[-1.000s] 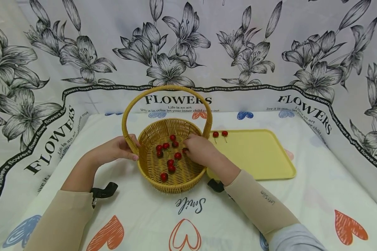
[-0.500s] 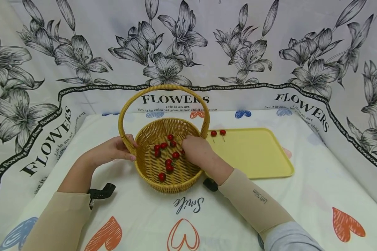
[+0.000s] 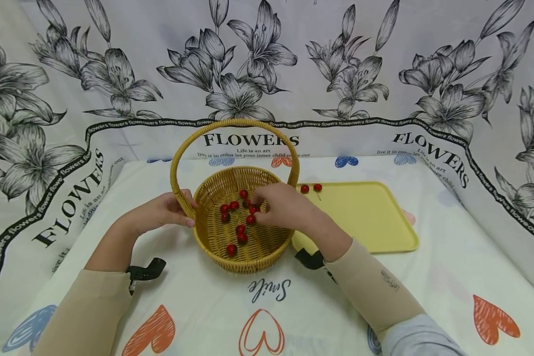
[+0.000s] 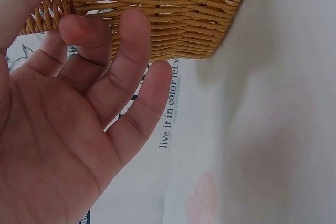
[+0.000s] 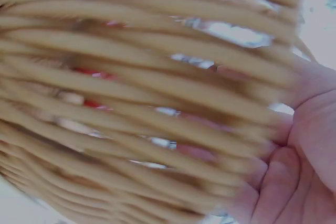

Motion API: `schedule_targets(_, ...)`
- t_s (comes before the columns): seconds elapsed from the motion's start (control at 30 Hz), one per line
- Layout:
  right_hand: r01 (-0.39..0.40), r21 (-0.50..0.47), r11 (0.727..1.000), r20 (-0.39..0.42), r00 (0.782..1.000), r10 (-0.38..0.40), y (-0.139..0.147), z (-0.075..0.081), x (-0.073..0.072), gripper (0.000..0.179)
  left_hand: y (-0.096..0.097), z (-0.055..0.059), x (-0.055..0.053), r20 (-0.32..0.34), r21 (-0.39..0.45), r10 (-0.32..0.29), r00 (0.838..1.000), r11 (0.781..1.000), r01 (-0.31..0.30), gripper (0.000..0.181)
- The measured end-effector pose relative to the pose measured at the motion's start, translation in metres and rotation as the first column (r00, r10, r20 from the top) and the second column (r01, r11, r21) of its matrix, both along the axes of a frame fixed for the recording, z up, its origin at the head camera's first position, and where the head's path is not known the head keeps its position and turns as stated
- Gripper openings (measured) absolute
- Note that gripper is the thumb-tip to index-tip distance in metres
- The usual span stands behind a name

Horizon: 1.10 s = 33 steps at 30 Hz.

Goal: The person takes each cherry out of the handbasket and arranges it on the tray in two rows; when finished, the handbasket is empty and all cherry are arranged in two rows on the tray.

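A round woven wicker basket (image 3: 242, 267) with a tall arched handle stands in front of me, several red cherries (image 3: 232, 250) scattered over its bottom. At its left side my left hand (image 3: 162, 212) holds the foot of the handle between thumb and fingers. The left wrist view shows that hand's (image 4: 63, 124) other fingers bent loosely near the wicker wall. My right hand (image 3: 287, 207) reaches over the right rim and pinches a cherry (image 3: 254, 209) between thumb and fingertips, low in the basket. Through the blurred wicker in the right wrist view, part of the hand (image 5: 310, 145) shows.
A yellow rectangular tray (image 3: 360, 217) lies to the right of the basket, with two stemmed cherries (image 3: 318, 188) at its far left corner. Heart prints mark the white tablecloth (image 3: 196, 316). Behind it hangs a flower-printed curtain (image 3: 320, 99).
The right hand has shifted left and up a little from the basket's right side, with a cherry now showing at its fingertips. The left hand stays on the handle.
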State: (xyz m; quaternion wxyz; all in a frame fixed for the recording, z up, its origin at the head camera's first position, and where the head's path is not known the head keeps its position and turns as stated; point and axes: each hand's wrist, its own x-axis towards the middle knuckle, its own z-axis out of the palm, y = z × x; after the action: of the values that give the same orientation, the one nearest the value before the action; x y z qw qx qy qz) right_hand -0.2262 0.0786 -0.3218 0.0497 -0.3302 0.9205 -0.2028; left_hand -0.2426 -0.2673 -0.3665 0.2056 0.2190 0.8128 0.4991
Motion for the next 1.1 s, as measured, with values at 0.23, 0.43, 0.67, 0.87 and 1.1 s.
schedule_targets(0.23, -0.039, -0.239, 0.97, 0.11, 0.992, 0.067, 0.018, 0.022, 0.011, 0.022, -0.001, 0.0, 0.001, 0.013, 0.002, 0.004, 1.0, 1.0, -0.004, 0.035)
schedule_targets(0.43, -0.016, -0.326, 0.945, 0.111, 0.992, 0.055, 0.042, 0.039, 0.013, 0.021, -0.001, 0.0, 0.002, 0.009, 0.017, -0.004, 1.0, 1.0, 0.004, 0.035)
schedule_targets(0.67, 0.069, -0.368, 0.927, 0.087, 0.995, -0.04, 0.078, 0.053, 0.009, 0.02, -0.002, 0.0, 0.002, 0.014, 0.009, 0.001, 1.0, 1.0, -0.002, 0.035)
schedule_targets(0.87, 0.176, -0.366, 0.914, 0.078, 0.984, -0.158, 0.108, 0.056, -0.002, 0.02, -0.001, -0.001, 0.0, 0.009, 0.0, -0.004, 1.0, 1.0, 0.004, 0.034)
schedule_targets(1.1, 0.298, -0.352, 0.887, 0.102, 0.955, -0.28, 0.135, 0.047, -0.024, 0.022, 0.0, 0.0, 0.0, 0.011, -0.006, 0.008, 1.0, 1.0, -0.008, 0.035)
